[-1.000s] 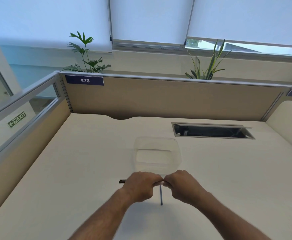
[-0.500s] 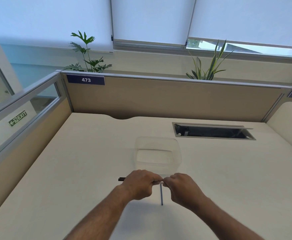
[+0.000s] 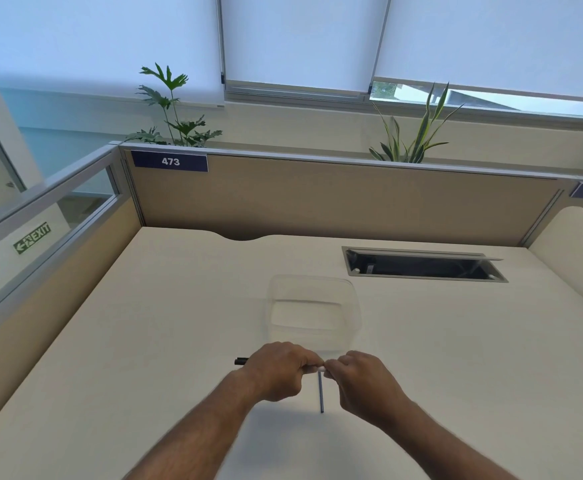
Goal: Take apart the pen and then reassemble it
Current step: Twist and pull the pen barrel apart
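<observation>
Both hands hold as a second ago: left hand (image 3: 278,370) grips the pen (image 3: 241,361), right hand (image 3: 359,374) fingers pinch its white tip (refill (image 3: 320,393) on bench (image 3: 144,323), 6 o'clock). Separation unfinished.

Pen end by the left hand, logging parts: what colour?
Black, in the head view: the pen end sticks out past the left hand.

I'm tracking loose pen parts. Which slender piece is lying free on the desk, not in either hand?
The thin dark grey rod lying on the cream desk between the wrists. The black pen barrel is gripped by the left hand, its white end pinched by the right hand.
</observation>
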Tool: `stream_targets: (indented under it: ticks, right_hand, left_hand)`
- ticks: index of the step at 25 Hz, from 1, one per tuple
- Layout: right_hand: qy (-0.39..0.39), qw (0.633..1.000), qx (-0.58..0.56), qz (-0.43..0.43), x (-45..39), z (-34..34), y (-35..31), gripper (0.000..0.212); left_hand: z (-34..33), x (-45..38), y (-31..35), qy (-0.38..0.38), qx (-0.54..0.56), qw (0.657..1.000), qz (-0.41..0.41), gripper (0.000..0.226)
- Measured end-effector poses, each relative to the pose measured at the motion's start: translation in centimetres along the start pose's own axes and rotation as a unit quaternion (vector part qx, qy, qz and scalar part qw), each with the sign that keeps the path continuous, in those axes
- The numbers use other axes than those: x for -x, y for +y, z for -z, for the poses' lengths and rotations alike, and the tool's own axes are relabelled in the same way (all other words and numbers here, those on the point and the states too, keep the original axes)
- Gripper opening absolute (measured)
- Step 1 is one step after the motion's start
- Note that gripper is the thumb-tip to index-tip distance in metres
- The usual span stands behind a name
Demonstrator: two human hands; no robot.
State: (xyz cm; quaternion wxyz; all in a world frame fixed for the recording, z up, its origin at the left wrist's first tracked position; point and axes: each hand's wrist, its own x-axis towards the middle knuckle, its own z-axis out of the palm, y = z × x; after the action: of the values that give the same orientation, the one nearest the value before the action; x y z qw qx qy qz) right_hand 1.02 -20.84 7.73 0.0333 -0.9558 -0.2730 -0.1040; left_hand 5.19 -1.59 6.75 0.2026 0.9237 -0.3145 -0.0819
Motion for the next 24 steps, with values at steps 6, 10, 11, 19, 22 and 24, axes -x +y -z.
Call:
stream_targets:
  ticks: [6,10,11,19,22,24]
  right_hand:
    - [0.001,1.000,0.003,0.001,0.1,0.0,0.0,0.028]
    - [-0.020,0.999,-0.015,-0.023,0.0,0.2,-0.1,0.020]
    - [-0.028,0.999,-0.017,-0.039,-0.3,0.2,-0.1,0.011]
    - [-0.240,0.956,-0.115,-0.124,-2.6,1.5,1.3,0.023]
    - [-0.211,0.963,-0.095,-0.139,-2.5,1.1,1.6,0.025]
    - [-0.180,0.973,-0.069,-0.127,-2.3,0.8,1.4,0.024]
  left_hand:
    - [0.1,-0.1,-0.1,-0.011,0.011,1.000,-0.002,0.026]
    - [0.0,-0.2,-0.2,-0.009,-0.004,1.000,-0.006,0.025]
    - [-0.1,-0.2,-0.2,-0.005,-0.015,1.000,-0.007,0.024]
    - [-1.3,-0.3,0.3,0.055,-0.086,0.995,-0.008,0.025]
    - [-1.6,-0.4,0.5,0.068,-0.100,0.993,-0.014,0.023]
    - [-1.5,-0.4,0.6,0.068,-0.099,0.993,-0.014,0.020]
